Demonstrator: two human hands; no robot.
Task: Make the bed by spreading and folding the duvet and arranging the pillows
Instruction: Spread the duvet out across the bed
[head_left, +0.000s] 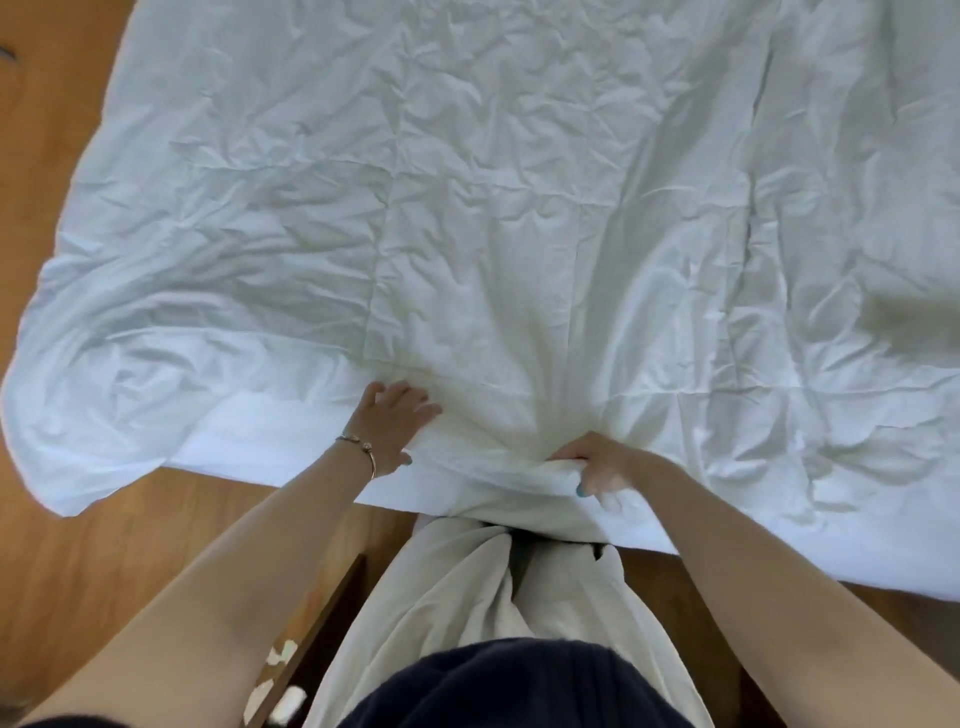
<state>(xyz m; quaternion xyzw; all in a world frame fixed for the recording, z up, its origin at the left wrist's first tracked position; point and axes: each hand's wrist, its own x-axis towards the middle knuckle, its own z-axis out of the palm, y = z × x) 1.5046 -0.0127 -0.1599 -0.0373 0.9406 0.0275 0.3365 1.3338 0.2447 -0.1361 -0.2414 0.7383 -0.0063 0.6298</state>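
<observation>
Covering the bed, the white, creased duvet (519, 208) lay spread wide, its near edge hanging toward the wooden floor (104, 545). The right hand (602, 467) clenched a bunched fold of that edge. The left hand (395, 426), a bracelet (358, 449) on its wrist, pressed flat-fingered on the duvet just beside it.

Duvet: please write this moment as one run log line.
stage: spreading | duvet: wrinkled, spread out | left hand: flat on near edge | right hand: grips bunched near edge | pillows: not visible
</observation>
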